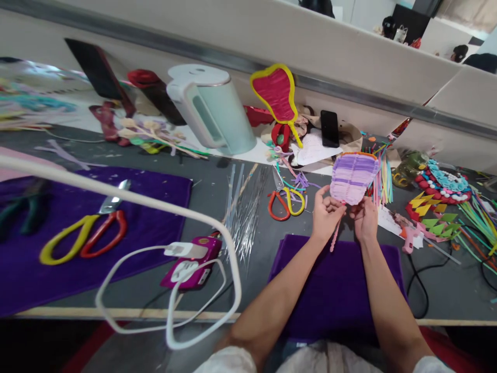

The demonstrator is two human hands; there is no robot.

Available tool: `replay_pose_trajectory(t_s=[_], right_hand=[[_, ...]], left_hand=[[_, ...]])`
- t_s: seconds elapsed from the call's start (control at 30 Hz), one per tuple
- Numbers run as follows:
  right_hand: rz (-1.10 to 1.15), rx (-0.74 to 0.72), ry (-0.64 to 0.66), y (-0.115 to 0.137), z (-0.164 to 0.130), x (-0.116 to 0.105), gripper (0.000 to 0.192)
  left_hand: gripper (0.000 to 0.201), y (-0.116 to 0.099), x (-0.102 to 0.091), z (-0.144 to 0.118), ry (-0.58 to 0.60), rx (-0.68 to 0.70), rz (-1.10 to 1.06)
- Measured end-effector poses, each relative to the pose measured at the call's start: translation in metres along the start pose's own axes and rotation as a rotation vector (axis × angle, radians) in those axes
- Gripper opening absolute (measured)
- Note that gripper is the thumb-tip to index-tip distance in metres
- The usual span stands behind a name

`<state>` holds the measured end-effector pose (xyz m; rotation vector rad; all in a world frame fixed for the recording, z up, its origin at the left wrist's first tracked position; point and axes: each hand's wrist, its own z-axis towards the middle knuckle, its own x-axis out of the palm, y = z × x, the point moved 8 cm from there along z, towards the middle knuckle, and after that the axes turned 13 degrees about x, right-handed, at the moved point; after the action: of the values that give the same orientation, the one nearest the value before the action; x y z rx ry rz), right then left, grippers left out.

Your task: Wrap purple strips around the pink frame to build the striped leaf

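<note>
Both my hands hold up a lilac woven pipe-cleaner fan (353, 176) with an orange top edge, above a purple cloth (334, 290). My left hand (325, 213) grips its lower left edge. My right hand (365, 217) pinches its bottom, where a pink twisted stem hangs down. A red fan with a yellow rim (276, 94) leans against the back wall.
Red and yellow scissors (286, 201) and a bundle of silver wires (243, 210) lie left of my hands. A pale green kettle (212, 109), a black phone (330, 128), a pink glue gun (407, 235), colourful crafts (442, 186), a magenta power bank (192, 261) and larger scissors (87, 233) are around.
</note>
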<state>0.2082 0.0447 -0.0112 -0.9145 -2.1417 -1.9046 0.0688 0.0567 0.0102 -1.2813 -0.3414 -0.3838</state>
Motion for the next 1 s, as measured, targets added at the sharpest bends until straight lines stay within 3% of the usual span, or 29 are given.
replay_pose_trajectory(t_s=[0.17, 0.3, 0.4, 0.47, 0.53, 0.63, 0.73, 0.83, 1.0], right_hand=[[-0.190, -0.038, -0.028, 0.011, -0.008, 0.003, 0.030], [-0.178, -0.070, -0.077, 0.012, -0.008, -0.002, 0.027], [-0.242, -0.073, -0.039, 0.012, -0.006, 0.000, 0.025], [-0.328, -0.089, -0.028, 0.013, -0.006, 0.002, 0.026], [-0.399, -0.192, -0.105, 0.021, -0.010, -0.001, 0.029], [-0.587, -0.479, -0.221, 0.041, -0.027, 0.004, 0.022], [-0.862, -0.673, -0.125, 0.044, -0.042, 0.027, 0.009], [-0.995, -0.744, -0.074, 0.040, -0.049, 0.038, 0.014], [-0.979, -0.741, -0.141, 0.041, -0.047, 0.033, 0.011]], left_hand=[[0.083, -0.008, -0.004, -0.002, -0.028, 0.106, 0.152], [0.083, 0.000, -0.004, -0.005, -0.095, -0.005, -0.008], [0.053, 0.015, 0.000, -0.006, -0.060, -0.203, -0.144], [0.037, 0.020, -0.001, -0.005, -0.045, -0.256, -0.154], [0.032, 0.020, -0.006, -0.002, -0.076, -0.242, -0.137], [0.030, 0.019, -0.010, -0.001, -0.118, -0.224, -0.132], [0.027, 0.017, -0.011, -0.002, -0.135, -0.214, -0.132], [0.025, 0.016, -0.010, -0.003, -0.145, -0.207, -0.128], [0.024, 0.019, -0.008, -0.006, -0.142, -0.223, -0.137]])
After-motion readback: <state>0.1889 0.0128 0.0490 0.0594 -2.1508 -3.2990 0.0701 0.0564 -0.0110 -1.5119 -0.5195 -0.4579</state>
